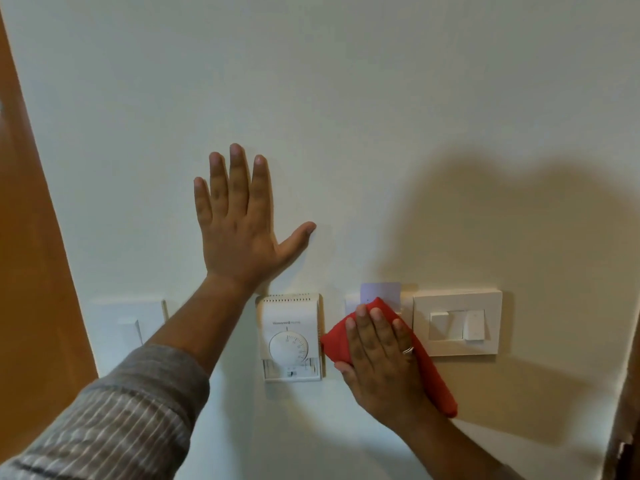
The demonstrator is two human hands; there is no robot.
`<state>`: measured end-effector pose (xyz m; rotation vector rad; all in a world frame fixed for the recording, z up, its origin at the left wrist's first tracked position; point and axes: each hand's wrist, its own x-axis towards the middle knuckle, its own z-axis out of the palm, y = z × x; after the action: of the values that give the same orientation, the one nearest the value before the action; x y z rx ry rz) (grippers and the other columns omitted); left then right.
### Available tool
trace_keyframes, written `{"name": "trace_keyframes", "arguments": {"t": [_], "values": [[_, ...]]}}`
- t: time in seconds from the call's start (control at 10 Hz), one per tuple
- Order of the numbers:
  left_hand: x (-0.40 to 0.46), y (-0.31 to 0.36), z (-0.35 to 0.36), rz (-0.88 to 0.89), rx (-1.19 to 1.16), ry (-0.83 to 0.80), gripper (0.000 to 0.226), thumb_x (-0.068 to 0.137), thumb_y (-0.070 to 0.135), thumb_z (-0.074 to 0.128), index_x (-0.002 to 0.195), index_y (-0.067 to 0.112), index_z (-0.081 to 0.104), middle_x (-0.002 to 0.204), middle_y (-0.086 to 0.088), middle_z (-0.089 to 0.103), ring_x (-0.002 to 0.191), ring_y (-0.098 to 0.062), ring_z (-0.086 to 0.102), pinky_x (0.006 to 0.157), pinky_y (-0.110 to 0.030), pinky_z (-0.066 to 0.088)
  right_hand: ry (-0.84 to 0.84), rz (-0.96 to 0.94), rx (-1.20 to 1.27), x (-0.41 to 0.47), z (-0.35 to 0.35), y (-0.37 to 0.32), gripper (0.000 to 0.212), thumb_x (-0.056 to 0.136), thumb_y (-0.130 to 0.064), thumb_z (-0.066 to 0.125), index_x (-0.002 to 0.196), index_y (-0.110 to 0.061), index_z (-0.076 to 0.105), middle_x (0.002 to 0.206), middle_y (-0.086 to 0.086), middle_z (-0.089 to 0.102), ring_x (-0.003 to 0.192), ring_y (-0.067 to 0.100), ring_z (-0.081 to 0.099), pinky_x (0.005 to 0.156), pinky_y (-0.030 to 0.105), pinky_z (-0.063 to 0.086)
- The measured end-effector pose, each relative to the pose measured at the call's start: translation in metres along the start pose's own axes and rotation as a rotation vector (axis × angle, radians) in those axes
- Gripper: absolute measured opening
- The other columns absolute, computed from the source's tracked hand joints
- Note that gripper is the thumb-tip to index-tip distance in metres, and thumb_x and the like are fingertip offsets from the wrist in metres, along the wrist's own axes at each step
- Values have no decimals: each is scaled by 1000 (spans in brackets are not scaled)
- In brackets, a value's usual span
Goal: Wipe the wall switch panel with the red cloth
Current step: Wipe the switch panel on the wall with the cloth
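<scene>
Left hand: the left hand (pixel 239 230) lies flat on the pale wall (pixel 346 98), fingers straight and close together, thumb splayed wide to the right; it holds nothing and sits above the row of fittings.
Left sleeve: a grey striped sleeve (pixel 131 403) covers the forearm from the lower left corner up towards the wrist.
Right hand: the right hand (pixel 381 362) is spread flat, fingers extended, pressing the red cloth (pixel 429 375) against the wall; a ring shows on one finger.
Red cloth: folded under the right palm, its edges poke out left, above and lower right of the hand.
Switch panel under the cloth: a small white plate (pixel 351 303) with a pale lilac card (pixel 381 291) at its top, mostly hidden by cloth and fingers.
Neighbour to the right: a white switch panel (pixel 457 322) with rocker switches, just beside the cloth; the cloth's right edge overlaps its lower left corner.
Neighbour to the left: a white dial thermostat (pixel 291 337), between the two forearms, close to the cloth's left tip.
Far left: another white wall plate (pixel 128 320), blurred, beside an orange-brown door frame (pixel 34 271).
Light: a broad shadow falls across the wall to the right.
</scene>
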<state>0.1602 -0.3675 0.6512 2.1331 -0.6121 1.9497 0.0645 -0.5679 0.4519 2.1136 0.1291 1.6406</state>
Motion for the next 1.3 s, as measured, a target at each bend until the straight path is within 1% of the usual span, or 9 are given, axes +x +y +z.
{"name": "trace_keyframes", "arguments": {"t": [0.1,0.2,0.3,0.4,0.6,0.8,1.0,1.2,1.3], "values": [[2,-1,-1,10,-5,-1,105,89,80,40,158,3,23,165,-29,19,152,-51,17,123,-63,11,-9,-166,-14,-8,-3,18,75,104,-48,40,159,-3,16,167,18,10,155,34,9,126,49,8],[2,-1,-2,-3,-4,-7,104,90,79,38,159,3,21,165,-28,18,152,-51,16,123,-63,10,23,-164,3,-7,-5,33,73,105,-46,40,158,-2,16,163,17,17,155,34,8,126,48,11],[1,0,-1,-13,-4,-5,103,90,79,38,159,5,20,166,-28,18,153,-50,16,123,-63,10,33,26,54,7,-5,18,70,106,-44,35,159,-3,14,161,18,19,156,35,4,125,50,12],[0,0,0,-6,-1,-1,103,90,79,39,159,5,21,165,-28,18,152,-50,16,123,-62,10,39,107,93,13,-6,3,61,106,-40,41,156,-10,24,160,22,27,155,37,7,120,56,18],[0,-1,-1,-6,-7,-13,101,91,78,37,159,6,20,166,-27,16,153,-49,14,124,-61,10,-20,-37,-18,10,-17,21,68,106,-45,39,156,-3,22,159,19,24,154,37,15,124,49,13],[0,-1,0,1,-11,-1,100,91,77,38,159,4,21,165,-28,17,153,-49,15,124,-60,9,69,44,-12,28,-5,8,67,106,-45,40,152,3,29,156,23,28,155,38,10,126,49,10],[0,-2,-2,-1,-15,-4,99,92,75,39,158,4,22,165,-29,18,153,-49,16,124,-61,11,-20,-222,-74,-21,0,21,80,100,-43,49,158,1,15,158,17,25,156,34,4,127,46,6],[-1,-1,0,-2,-19,12,99,92,75,39,158,3,22,165,-29,19,152,-50,16,124,-61,11,49,87,18,11,-4,3,71,107,-42,32,157,3,9,167,21,0,156,36,2,127,48,3],[0,-2,0,-3,-19,17,99,92,75,39,158,3,23,164,-30,20,152,-50,17,123,-60,12,38,110,8,17,-4,-1,76,106,-50,29,157,3,9,167,23,-1,155,37,0,127,48,2]]}}
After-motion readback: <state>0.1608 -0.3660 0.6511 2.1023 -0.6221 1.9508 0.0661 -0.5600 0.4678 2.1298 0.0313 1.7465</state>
